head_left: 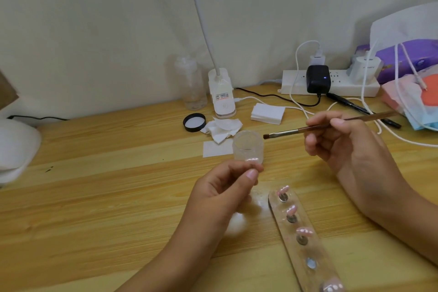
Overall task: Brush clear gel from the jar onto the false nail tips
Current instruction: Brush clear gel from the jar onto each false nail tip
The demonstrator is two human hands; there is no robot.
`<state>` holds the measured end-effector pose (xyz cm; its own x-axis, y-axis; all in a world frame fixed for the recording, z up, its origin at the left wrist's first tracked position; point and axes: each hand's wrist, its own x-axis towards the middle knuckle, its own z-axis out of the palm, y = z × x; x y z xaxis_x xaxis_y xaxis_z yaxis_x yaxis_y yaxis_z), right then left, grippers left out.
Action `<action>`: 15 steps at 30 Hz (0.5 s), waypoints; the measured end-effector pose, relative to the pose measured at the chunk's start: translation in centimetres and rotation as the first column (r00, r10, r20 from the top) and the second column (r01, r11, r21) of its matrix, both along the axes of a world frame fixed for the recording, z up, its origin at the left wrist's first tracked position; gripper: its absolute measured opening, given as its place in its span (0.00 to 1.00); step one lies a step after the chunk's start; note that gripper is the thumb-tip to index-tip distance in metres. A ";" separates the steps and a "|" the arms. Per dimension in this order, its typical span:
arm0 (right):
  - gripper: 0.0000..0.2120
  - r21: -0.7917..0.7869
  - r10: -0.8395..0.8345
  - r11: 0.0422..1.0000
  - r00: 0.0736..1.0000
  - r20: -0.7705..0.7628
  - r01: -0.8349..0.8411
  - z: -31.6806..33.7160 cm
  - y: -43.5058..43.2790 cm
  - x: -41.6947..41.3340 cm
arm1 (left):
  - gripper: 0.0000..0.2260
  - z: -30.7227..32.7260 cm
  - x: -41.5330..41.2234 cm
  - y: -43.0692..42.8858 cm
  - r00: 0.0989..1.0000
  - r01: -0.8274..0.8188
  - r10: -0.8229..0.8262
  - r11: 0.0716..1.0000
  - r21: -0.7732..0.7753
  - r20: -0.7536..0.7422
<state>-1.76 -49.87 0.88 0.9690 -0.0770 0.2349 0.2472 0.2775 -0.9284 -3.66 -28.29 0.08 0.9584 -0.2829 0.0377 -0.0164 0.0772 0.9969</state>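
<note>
The place looks like a home desk turned nail-craft corner: a pale wooden tabletop (94,197) against a plain wall (94,19), a clip lamp (221,95) at twelve o'clock, a crowded power strip (331,84) and tissue pack (407,59) at two, false nail tips (304,231) at five.

Before me is a pale wooden desk (94,197), its grain running left to right, set against a plain off-white wall (94,19). The wall is bare and faintly mottled, evenly lit, with soft shadows low down. A white lamp (221,92) stands at the desk's back edge, its curved neck rising out of view above me. To its right a white power strip (343,89) lies along the wall.
</note>
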 end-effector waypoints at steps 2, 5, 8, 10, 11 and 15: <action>0.17 0.039 0.052 0.998 0.999 -0.012 -0.051 0.1 0.2 0.0 | 0.06 0.2 -0.1 -0.1 1.000 -0.004 0.004 1.000 -0.022 -0.011; 0.14 0.059 0.081 0.995 0.997 -0.019 -0.080 0.3 0.4 -0.2 | 0.05 0.5 -0.2 -0.3 1.000 -0.016 0.015 0.999 -0.042 -0.021; 0.11 0.051 0.094 0.994 0.995 -0.022 -0.093 0.5 0.5 -0.5 | 0.04 0.6 -0.3 -0.4 1.000 -0.024 0.023 0.999 -0.040 -0.014; 0.10 0.049 0.093 0.995 0.995 -0.026 -0.092 0.6 0.5 -0.7 | 0.04 0.7 -0.3 -0.4 1.000 -0.027 0.027 0.999 -0.044 -0.014; 0.10 0.048 0.092 0.995 0.995 -0.028 -0.090 0.6 0.6 -0.7 | 0.04 0.8 -0.4 -0.4 1.000 -0.024 0.023 0.999 -0.042 -0.015; 0.10 0.039 0.096 0.995 0.995 -0.028 -0.095 0.7 0.7 -0.8 | 0.04 0.9 -0.4 -0.4 1.000 -0.023 0.022 0.999 -0.027 -0.017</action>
